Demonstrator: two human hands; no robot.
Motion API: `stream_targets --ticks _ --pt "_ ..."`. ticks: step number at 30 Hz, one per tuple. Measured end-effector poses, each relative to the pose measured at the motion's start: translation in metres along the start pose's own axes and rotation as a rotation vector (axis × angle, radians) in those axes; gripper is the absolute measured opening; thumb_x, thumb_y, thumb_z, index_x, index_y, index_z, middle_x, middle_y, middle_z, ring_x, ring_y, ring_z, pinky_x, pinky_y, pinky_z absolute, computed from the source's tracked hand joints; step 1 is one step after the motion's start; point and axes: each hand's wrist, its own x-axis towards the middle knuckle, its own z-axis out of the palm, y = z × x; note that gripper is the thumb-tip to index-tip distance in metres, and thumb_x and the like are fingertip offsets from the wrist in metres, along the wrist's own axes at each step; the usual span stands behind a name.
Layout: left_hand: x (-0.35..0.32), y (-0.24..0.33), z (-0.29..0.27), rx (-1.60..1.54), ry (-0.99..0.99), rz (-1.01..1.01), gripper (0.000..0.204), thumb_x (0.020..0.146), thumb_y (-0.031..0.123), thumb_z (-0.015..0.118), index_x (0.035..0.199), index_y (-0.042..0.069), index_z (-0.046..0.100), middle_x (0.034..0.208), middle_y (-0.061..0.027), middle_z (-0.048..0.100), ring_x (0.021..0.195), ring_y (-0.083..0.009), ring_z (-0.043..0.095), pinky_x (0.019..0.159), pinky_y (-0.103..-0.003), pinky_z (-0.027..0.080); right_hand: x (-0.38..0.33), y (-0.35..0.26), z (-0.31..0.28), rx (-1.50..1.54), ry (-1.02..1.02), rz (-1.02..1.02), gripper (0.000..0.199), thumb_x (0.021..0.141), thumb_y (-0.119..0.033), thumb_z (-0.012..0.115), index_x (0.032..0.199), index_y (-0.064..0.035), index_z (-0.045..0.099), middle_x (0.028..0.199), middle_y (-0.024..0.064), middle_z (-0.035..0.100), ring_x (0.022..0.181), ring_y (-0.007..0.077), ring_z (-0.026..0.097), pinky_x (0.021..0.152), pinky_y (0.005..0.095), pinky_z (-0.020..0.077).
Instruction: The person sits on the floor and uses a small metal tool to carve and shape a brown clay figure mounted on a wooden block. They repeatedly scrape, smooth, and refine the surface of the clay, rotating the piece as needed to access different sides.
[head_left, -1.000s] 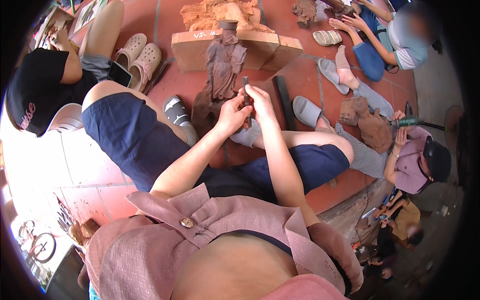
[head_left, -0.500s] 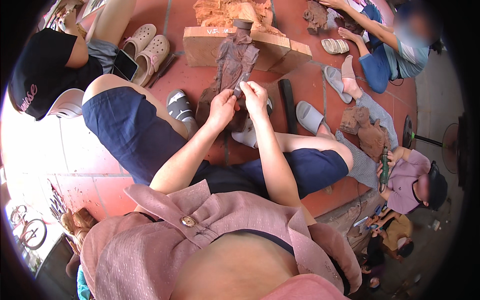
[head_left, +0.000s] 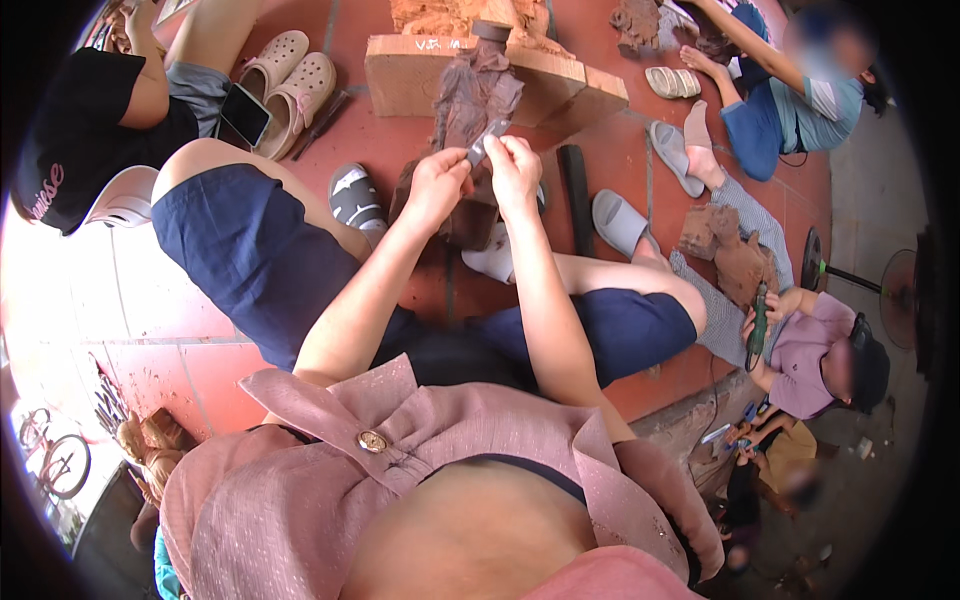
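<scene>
My left hand [head_left: 440, 186] and my right hand [head_left: 515, 172] are close together in front of me, both closed on a small flat grey strip [head_left: 484, 143]. It slants up to the right between my fingertips; its exact kind is unclear. Just beyond stands a dark brown carved wooden figure [head_left: 472, 98] with a flat-topped head. My hands hide part of the figure's lower body. Its dark base [head_left: 468, 222] shows below my left hand, between my legs.
Behind the figure lies a pale timber block [head_left: 420, 78] with an orange carving [head_left: 470, 18]. A dark bar [head_left: 575, 200] and grey slipper [head_left: 620, 222] are at right. A co-worker there holds a green power tool [head_left: 758, 325] by another carving [head_left: 735, 250]. Pink clogs [head_left: 297, 95] sit at left.
The grey strip shows more of its length between my fingers. My hands remain beside the carved figure. The co-worker's green tool has shifted slightly left, and the whole view has moved a little.
</scene>
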Motion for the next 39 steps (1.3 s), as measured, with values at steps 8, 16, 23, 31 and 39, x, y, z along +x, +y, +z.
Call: stream_targets --ticks 8,16,23,31,39 --pt "0.002 -0.011 0.001 -0.008 0.026 0.066 0.019 0.091 0.011 0.046 0.097 0.004 0.062 0.061 0.0018 0.052 0.045 -0.0025 0.037 0.039 -0.019 0.026 -0.005 0.008 0.003 0.063 0.019 0.065 0.023 0.083 -0.018 0.064 0.076 0.0029 0.058 0.072 0.0105 0.054 0.065 0.0182 0.052 0.06 0.0311 0.041" --pt "0.0 -0.012 0.0 0.074 0.058 0.041 0.02 0.088 0.009 0.048 0.096 0.0 0.064 0.058 -0.0002 0.054 0.052 -0.0072 0.048 0.049 -0.024 0.038 -0.007 0.023 0.003 0.247 -0.025 0.23 0.025 0.083 -0.02 0.064 0.075 0.0035 0.057 0.074 0.0064 0.053 0.067 0.0133 0.05 0.062 0.029 0.0398" --pt "0.003 -0.016 0.001 0.047 0.036 0.048 0.022 0.088 0.012 0.048 0.099 0.0 0.063 0.06 -0.0003 0.055 0.053 -0.0073 0.049 0.05 -0.024 0.038 -0.008 0.022 0.001 0.316 -0.025 0.212 0.023 0.084 -0.018 0.063 0.077 0.0035 0.059 0.075 0.0051 0.053 0.067 0.0121 0.05 0.061 0.0274 0.0394" --pt "0.006 -0.019 0.009 -0.003 0.036 0.027 0.021 0.092 0.014 0.045 0.102 0.004 0.061 0.059 0.0021 0.053 0.045 -0.0038 0.04 0.041 -0.019 0.031 -0.004 0.022 0.002 0.407 -0.053 0.263 0.023 0.085 -0.016 0.062 0.074 0.0039 0.058 0.074 0.0034 0.052 0.065 0.0091 0.049 0.059 0.0252 0.0377" --pt "0.01 -0.029 0.017 -0.038 0.047 0.159 0.017 0.094 0.015 0.043 0.099 0.009 0.058 0.062 0.004 0.049 0.044 -0.003 0.037 0.039 -0.018 0.027 -0.003 0.001 -0.001 0.454 -0.016 0.263 0.02 0.086 -0.014 0.062 0.074 0.0029 0.059 0.075 0.0028 0.052 0.068 0.0082 0.049 0.059 0.0239 0.0386"
